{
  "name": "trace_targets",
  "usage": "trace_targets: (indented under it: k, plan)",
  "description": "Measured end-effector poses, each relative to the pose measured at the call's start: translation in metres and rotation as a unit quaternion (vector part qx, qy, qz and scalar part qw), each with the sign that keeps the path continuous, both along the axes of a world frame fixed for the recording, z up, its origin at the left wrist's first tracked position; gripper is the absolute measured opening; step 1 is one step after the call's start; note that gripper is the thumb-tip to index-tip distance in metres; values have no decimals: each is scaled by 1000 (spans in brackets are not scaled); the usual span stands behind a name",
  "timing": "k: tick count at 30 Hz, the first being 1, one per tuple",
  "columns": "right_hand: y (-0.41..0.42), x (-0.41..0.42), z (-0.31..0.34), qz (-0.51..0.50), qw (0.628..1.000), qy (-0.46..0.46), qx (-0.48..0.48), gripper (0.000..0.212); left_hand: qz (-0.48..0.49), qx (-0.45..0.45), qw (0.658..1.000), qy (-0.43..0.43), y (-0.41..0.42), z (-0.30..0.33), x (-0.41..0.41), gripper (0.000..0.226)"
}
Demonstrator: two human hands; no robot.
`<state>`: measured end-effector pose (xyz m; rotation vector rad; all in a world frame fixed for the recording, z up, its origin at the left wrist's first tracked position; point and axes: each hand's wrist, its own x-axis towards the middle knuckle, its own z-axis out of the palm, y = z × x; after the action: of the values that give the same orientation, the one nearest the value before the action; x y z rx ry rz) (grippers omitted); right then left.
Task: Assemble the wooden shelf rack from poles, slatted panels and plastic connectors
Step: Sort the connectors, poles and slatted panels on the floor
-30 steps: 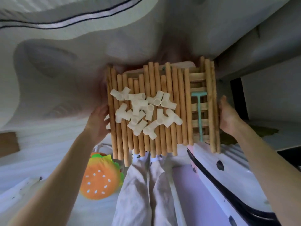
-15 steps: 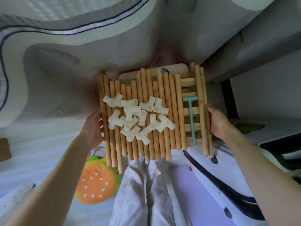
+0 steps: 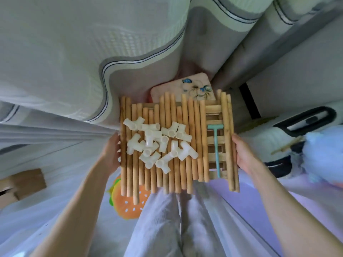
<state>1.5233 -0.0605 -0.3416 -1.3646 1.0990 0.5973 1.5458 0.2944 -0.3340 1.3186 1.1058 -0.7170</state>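
Head view: my left hand point(image 3: 111, 153) and right hand point(image 3: 245, 156) clasp the panel point(image 3: 213, 108) edges; tilting would spill poles point(image 3: 185, 145) and connectors point(image 3: 159, 143).

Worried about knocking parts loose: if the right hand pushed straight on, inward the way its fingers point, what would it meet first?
The right hand already touches the outermost wooden poles; beyond them, probably the teal mallet.

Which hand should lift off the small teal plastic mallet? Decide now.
Right. The right hand grips the stack's edge just beside the teal plastic mallet; the left hand holds the far side, beyond the white plastic connectors.
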Motion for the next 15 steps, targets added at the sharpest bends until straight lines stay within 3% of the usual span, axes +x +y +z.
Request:
trace_targets:
  k: [6, 15]
  plan:
    - [28, -66, 40, -31, 999, 14, 6, 40, -51, 14, 999, -11, 29, 37, -36, 37]
    - [63, -193, 75, -99, 994, -52, 22, 39, -121, 41, 990, -56, 53, 69, -109, 39]
